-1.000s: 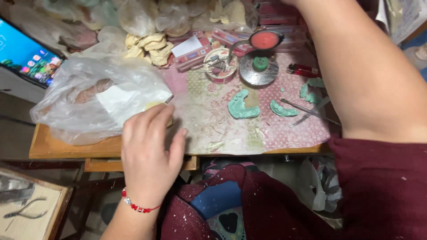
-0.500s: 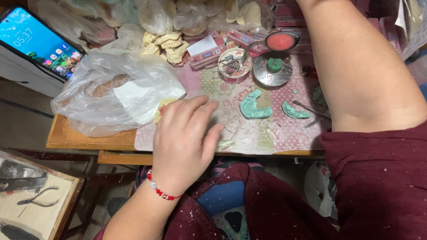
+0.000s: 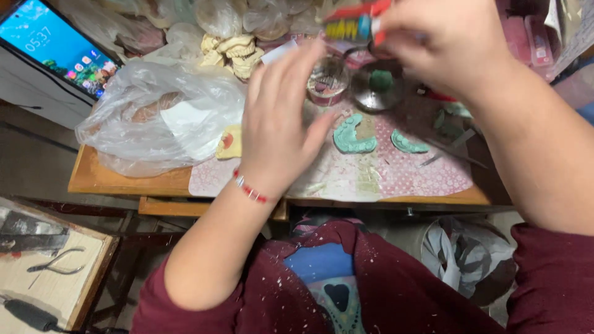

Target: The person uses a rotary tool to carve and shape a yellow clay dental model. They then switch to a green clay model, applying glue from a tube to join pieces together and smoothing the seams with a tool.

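Head view shows the right hand [image 3: 451, 43] gripping a small red, yellow and blue tube [image 3: 352, 25] at the far side of the table [image 3: 124, 179], while the left hand [image 3: 278, 124] hovers open just beneath it. A careless squeeze could drip onto the green dental moulds [image 3: 356, 133] or the round metal dish [image 3: 377, 93] below — both sit close. Room is tight: a plastic bag [image 3: 154, 117] crowds the left, and the moulds lie near the table's near edge.
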